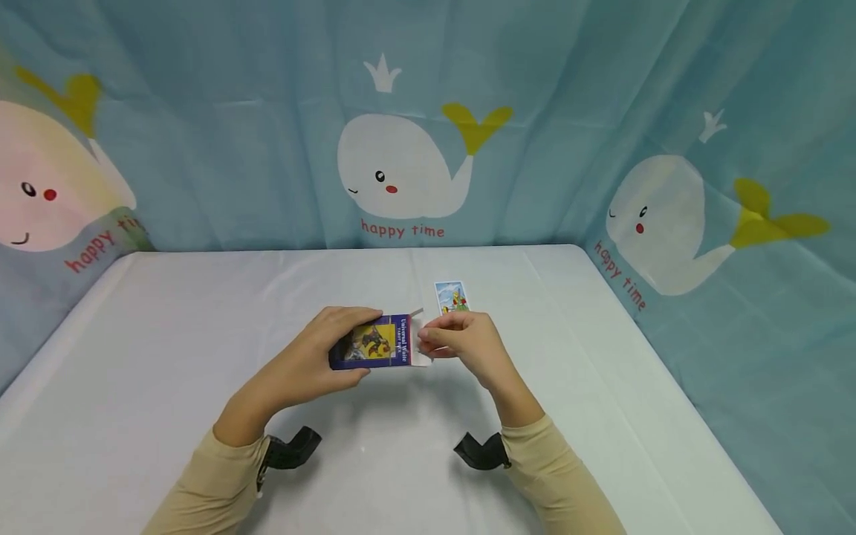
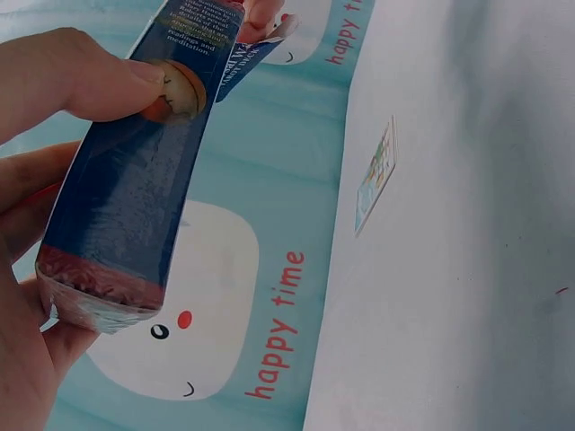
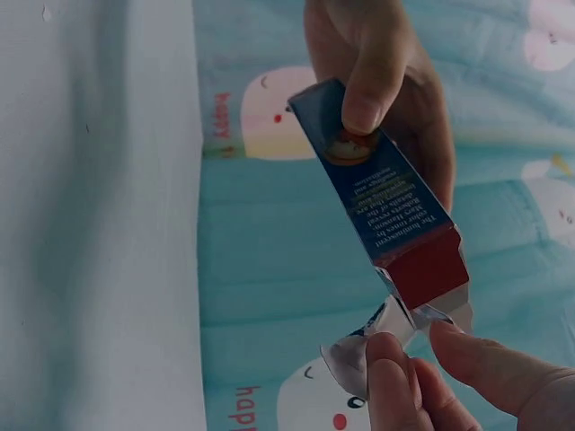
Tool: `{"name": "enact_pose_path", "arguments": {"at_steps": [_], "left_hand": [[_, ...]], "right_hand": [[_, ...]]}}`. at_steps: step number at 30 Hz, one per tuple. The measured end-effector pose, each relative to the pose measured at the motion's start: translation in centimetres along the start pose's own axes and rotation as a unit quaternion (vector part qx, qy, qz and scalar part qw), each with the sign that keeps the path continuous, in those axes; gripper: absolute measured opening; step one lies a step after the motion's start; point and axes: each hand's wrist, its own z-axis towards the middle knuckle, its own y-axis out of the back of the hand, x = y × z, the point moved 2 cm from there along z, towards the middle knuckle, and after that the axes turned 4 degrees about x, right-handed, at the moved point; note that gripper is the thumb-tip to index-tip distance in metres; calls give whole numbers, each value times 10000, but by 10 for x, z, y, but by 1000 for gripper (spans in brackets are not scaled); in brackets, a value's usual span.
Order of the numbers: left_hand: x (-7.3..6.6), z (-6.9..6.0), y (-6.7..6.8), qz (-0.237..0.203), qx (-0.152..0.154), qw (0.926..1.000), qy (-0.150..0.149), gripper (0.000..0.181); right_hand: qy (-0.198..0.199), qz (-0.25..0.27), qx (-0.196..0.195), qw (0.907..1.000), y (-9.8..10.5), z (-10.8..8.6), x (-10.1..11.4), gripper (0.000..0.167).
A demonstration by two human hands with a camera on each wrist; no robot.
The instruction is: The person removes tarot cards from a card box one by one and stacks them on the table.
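Above the white table [image 1: 167, 327], near its middle, the left hand [image 1: 313, 360] curls round the Universal Waite tarot box [image 1: 371, 342], holding it sideways, probably so that its opened end is steady and faces the right hand [image 1: 471, 345]. That hand, almost closed, pinches the end flap [image 3: 349, 359]; just beyond it, one picture card [image 1: 451, 296] lies face up.

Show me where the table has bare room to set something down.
The white table is bare between its left edge and the left hand, and between the right hand and the table's right edge. The middle is crowded: both hands are at the tarot box, with the card just beyond.
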Motion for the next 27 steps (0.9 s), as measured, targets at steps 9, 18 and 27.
{"name": "enact_pose_path", "arguments": {"at_steps": [9,18,27], "left_hand": [[-1,0,-2,5,13,9999,-138,72],[-4,1,-4,10,70,9996,-255,72],[-6,1,-7,35,112,9994,-326,73]], "right_hand": [[0,-34,-81,10000,-5,0,-2,18],[40,-217,-137,9997,-4,1,-4,19],[55,-279,-195,9994,-5,2,-4,18]]}}
